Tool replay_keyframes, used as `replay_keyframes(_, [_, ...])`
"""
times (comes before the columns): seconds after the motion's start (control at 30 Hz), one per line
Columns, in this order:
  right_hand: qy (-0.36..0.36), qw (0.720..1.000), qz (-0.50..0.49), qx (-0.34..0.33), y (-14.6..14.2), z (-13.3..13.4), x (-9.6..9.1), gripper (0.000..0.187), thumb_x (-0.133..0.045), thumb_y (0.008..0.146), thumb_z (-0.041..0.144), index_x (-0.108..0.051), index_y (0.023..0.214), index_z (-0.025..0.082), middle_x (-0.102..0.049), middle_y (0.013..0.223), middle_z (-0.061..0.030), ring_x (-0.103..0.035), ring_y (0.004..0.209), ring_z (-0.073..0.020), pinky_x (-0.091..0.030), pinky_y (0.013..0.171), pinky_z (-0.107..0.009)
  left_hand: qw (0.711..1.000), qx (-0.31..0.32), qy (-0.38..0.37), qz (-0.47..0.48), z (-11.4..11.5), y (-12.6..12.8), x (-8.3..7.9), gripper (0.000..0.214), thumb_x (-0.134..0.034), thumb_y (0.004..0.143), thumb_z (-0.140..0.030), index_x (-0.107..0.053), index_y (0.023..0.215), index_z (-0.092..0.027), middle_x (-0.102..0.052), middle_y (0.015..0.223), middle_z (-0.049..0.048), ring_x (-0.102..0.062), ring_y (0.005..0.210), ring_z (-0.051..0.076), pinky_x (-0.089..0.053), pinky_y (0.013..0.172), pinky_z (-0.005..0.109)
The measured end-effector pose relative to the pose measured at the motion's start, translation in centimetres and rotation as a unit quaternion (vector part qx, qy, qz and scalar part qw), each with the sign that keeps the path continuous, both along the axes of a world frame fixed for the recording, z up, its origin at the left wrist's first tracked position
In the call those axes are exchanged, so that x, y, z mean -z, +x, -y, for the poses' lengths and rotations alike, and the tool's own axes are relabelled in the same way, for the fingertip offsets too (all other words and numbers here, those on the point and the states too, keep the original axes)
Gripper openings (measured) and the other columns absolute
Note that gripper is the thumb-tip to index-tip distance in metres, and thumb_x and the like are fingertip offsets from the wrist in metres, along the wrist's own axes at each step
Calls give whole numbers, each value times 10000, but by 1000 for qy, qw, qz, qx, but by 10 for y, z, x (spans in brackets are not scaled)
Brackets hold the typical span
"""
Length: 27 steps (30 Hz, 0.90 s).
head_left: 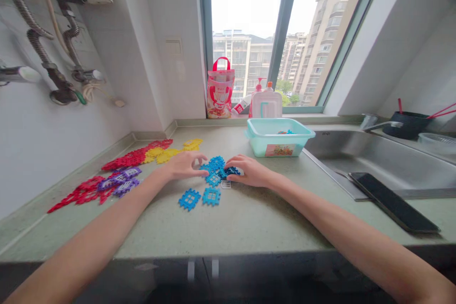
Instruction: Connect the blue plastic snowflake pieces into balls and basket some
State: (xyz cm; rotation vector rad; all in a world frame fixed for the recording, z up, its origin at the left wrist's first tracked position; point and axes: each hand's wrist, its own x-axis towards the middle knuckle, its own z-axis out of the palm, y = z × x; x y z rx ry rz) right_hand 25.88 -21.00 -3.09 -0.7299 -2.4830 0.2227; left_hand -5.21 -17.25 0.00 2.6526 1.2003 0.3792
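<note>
The table (270,221) is running across the view, its surface stretching widely between the toy pieces and the front edge. The steel sink (366,154) is taking up the right side, its rim standing well apart from the working area. The aqua tub (255,142) is sitting beyond the right hand (252,172), with room showing between them (a few small pieces are peeking out inside it). A black phone (395,202) is lying over the sink's front corner, its near end reaching close to the table's edge.

Red pieces (130,159) are spreading in two heaps along the left; yellow pieces (166,156) are lying beside the farther heap, and purple pieces (123,181) are overlapping the nearer one.

The left hand (181,165) is curving in at the left of the blue pieces (215,163), its grip standing wide apart, the thumb reaching their edge. The right hand is closing round the dark blue pieces (232,170) from the other side, fingers and thumb touching them; whether it is clamping any, I cannot tell. The blue pieces are heaping between both hands, with two loose blue squares (212,196) lying nearer the front edge. A small white piece (226,184) is resting just below the right thumb.
</note>
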Motion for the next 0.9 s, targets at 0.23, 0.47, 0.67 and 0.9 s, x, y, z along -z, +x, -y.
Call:
replay_keyframes(0.23, [-47,998,-7,35,1,0,-2,286,-727,930,416,-744,1147,232,-769,1104,-68,-710,999,-223,-531,936,-356,998,53,-17,2,-7,-5,4,523,-749,788,-533,-752,1238,-266,-673,1008,23,-590,759,150,-467,694,250])
replay_keyframes(0.47, [-19,997,15,74,3,-1,-6,404,-781,864,519,-724,1104,199,-750,1040,-86,-694,929,-226,-520,863,-344,996,40,68,37,-3,2,-1,421,-658,869,-532,-790,1097,-204,-671,925,45,-622,803,176,-479,756,295])
replay_keyframes(0.67, [15,998,-4,64,-1,-3,-8,426,-780,882,523,-692,1161,213,-749,1086,-92,-694,1012,-241,-521,932,-374,995,25,90,45,-5,15,11,553,-474,1006,-603,-686,1327,-206,-663,1133,94,-660,976,226,-511,931,358])
replay_keyframes(0.9, [29,998,31,55,9,-8,-10,314,-754,913,491,-738,1054,210,-740,1004,-77,-686,915,-216,-517,857,-329,992,94,78,26,-16,21,25,488,-478,1042,-473,-576,1473,-267,-624,1359,114,-607,1247,257,-456,1116,381])
